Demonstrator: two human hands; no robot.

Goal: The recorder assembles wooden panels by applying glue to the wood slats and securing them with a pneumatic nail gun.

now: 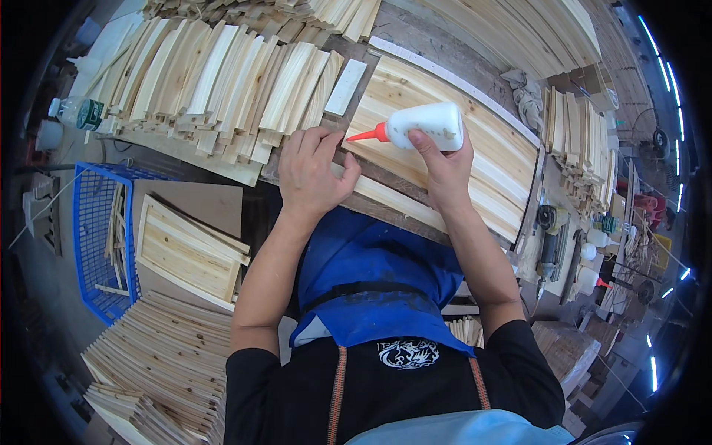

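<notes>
Glue bottle right of slat stack; basket far left.

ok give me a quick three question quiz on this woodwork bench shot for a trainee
1. True or false: the right hand holds the white squeeze bottle with the red nozzle.
2. What does the left hand press on: A) the pale narrow wooden strip, B) the blue wire basket?
3. Which way does the red nozzle point, the person's left or right?

Key: 1 true; 2 A; 3 left.
</notes>
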